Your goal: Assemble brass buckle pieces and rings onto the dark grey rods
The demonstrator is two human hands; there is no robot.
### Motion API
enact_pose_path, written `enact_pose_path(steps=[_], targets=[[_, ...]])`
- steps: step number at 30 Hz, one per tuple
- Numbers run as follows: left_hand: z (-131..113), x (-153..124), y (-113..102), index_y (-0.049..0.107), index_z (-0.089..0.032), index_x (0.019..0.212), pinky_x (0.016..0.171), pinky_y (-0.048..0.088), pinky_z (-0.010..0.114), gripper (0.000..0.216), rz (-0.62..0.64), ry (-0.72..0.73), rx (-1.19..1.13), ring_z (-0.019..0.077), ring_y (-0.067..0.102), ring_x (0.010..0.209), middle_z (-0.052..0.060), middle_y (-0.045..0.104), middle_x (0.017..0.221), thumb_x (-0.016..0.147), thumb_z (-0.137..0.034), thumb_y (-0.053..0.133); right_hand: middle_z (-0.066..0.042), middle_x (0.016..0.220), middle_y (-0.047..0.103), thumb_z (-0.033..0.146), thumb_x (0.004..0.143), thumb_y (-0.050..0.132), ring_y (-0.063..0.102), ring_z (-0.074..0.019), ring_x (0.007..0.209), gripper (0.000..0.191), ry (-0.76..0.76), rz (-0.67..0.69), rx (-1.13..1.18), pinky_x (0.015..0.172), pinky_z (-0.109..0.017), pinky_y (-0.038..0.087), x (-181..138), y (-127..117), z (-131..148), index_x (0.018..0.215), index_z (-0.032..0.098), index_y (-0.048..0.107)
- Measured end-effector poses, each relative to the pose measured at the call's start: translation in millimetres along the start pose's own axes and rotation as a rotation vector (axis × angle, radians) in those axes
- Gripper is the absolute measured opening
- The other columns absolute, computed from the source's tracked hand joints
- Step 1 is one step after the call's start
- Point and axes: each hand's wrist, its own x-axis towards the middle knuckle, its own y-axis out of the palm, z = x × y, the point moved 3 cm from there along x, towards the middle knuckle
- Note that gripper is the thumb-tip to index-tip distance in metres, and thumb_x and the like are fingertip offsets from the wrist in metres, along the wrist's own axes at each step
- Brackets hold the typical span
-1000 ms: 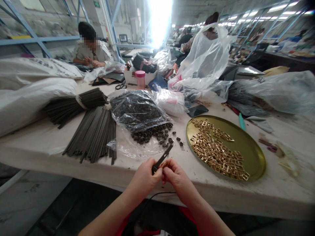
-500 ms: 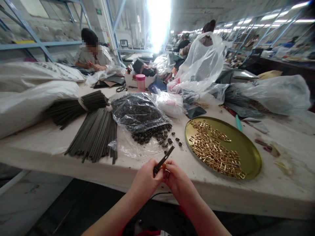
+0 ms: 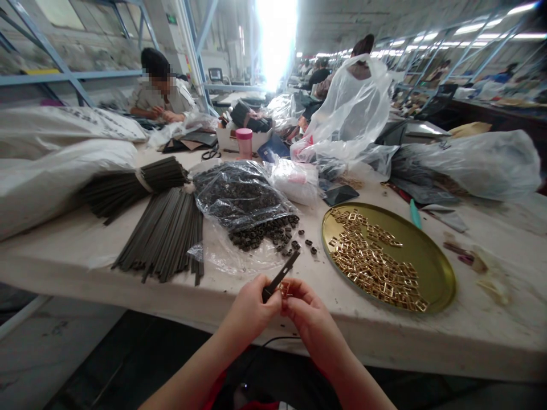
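My left hand is closed around the lower end of a thin dark strap, which sticks up and to the right over the table edge. My right hand pinches a small gold buckle right against the strap, fingertips touching the left hand's. Just beyond lie loose small black loops spilling from a clear plastic bag. To the right sits a round gold tray holding several gold buckles.
Bundles of dark straps lie at left beside white sacks. Plastic bags, a pink cup and a phone stand further back. A seated person works across the table; others are beyond.
The hands have stayed together at the table edge; the strap's tip dipped slightly and the gold buckle now shows more plainly between the fingers. The view shifted a little.
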Motion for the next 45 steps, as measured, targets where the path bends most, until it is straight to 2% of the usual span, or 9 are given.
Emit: enact_pose_path(steps=[3, 7, 14, 18, 25, 29, 33, 38, 45], targets=[[0.3, 3.8, -4.0, 0.054, -0.016, 0.071, 0.057, 0.036, 0.022, 0.015, 0.05, 0.025, -0.031, 0.014, 0.051, 0.065, -0.002, 0.056, 0.065, 0.076, -0.028, 0.047, -0.001, 0.084, 0.061, 0.02, 0.064, 0.065, 0.055, -0.0137, 0.075, 0.032, -0.089, 0.017, -0.134, 0.068, -0.024, 0.043, 0.0, -0.5, 6.0, 0.095, 0.021, 0.058], [-1.6, 6.3, -5.7, 0.052, -0.016, 0.066, 0.052, 0.032, 0.021, 0.016, 0.068, 0.047, 0.04, 0.0132, 0.047, 0.06, -0.003, 0.053, 0.061, 0.076, -0.028, 0.046, 0.0, 0.077, 0.06, 0.031, 0.064, 0.068, 0.055, -0.0133, 0.069, 0.028, -0.14, 0.041, -0.197, 0.066, -0.026, 0.043, 1.8, 0.7, 11.1, 0.089, 0.02, 0.059], [-4.2, 1.7, -5.9, 0.051, -0.017, 0.066, 0.051, 0.032, 0.021, 0.013, 0.093, 0.066, 0.068, 0.0128, 0.047, 0.059, -0.003, 0.053, 0.06, 0.074, -0.026, 0.047, 0.004, 0.059, 0.052, 0.04, 0.067, 0.065, 0.046, -0.0087, 0.053, 0.026, -0.09, 0.043, -0.253, 0.053, -0.022, 0.038, 5.1, -2.3, 7.0, 0.073, 0.017, 0.056], [-6.0, -2.5, -5.9, 0.052, -0.017, 0.068, 0.053, 0.033, 0.021, 0.011, 0.115, 0.066, 0.042, 0.0128, 0.049, 0.061, -0.003, 0.055, 0.063, 0.074, -0.024, 0.046, 0.005, 0.057, 0.05, 0.038, 0.068, 0.064, 0.045, -0.0084, 0.052, 0.024, -0.121, 0.052, -0.265, 0.053, -0.022, 0.037, 6.5, -5.0, 4.7, 0.07, 0.017, 0.053], [-6.5, -3.0, -3.3, 0.041, -0.019, 0.059, 0.049, 0.028, 0.022, 0.017, 0.066, 0.058, 0.14, 0.012, 0.045, 0.055, -0.004, 0.049, 0.056, 0.072, -0.027, 0.048, 0.004, 0.061, 0.049, 0.027, 0.072, 0.055, 0.044, -0.0106, 0.056, 0.011, -0.147, 0.006, -0.46, 0.055, -0.023, 0.036, 3.1, -5.4, 6.1, 0.072, 0.017, 0.052], [-6.0, -2.9, 1.6, 0.041, -0.019, 0.059, 0.05, 0.028, 0.023, 0.017, 0.045, 0.052, 0.167, 0.0128, 0.046, 0.055, -0.003, 0.05, 0.057, 0.073, -0.028, 0.047, 0.002, 0.065, 0.052, 0.021, 0.074, 0.049, 0.046, -0.0125, 0.061, 0.006, -0.203, 0.008, -0.515, 0.059, -0.024, 0.037, 1.7, -3.2, 6.9, 0.075, 0.017, 0.053], [-5.6, -3.8, 5.5, 0.045, -0.019, 0.063, 0.053, 0.031, 0.024, 0.015, 0.025, 0.034, 0.215, 0.0152, 0.049, 0.06, -0.001, 0.054, 0.062, 0.075, -0.028, 0.046, 0.003, 0.065, 0.05, 0.021, 0.076, 0.048, 0.045, -0.0115, 0.06, 0.006, -0.167, -0.007, -0.416, 0.058, -0.023, 0.038, 0.4, -4.2, 2.7, 0.075, 0.018, 0.053], [-8.0, -4.6, 4.5, 0.049, -0.019, 0.073, 0.059, 0.035, 0.026, 0.01, -0.016, 0.038, 0.308, 0.0185, 0.053, 0.068, 0.003, 0.057, 0.07, 0.077, -0.026, 0.044, -0.001, 0.08, 0.059, 0.031, 0.078, 0.054, 0.055, -0.0134, 0.074, 0.018, -0.019, 0.039, -0.11, 0.074, -0.028, 0.043, 0.4, -4.7, -4.6, 0.088, 0.017, 0.055], [-12.3, -8.0, 6.9, 0.05, -0.018, 0.075, 0.059, 0.035, 0.027, 0.009, 0.022, 0.018, 0.39, 0.0202, 0.055, 0.069, 0.005, 0.058, 0.07, 0.078, -0.022, 0.043, 0.001, 0.077, 0.061, 0.024, 0.076, 0.053, 0.056, -0.0146, 0.077, 0.01, -0.052, -0.003, -0.187, 0.076, -0.028, 0.043, 2.6, -4.0, -6.7, 0.084, 0.018, 0.056]])
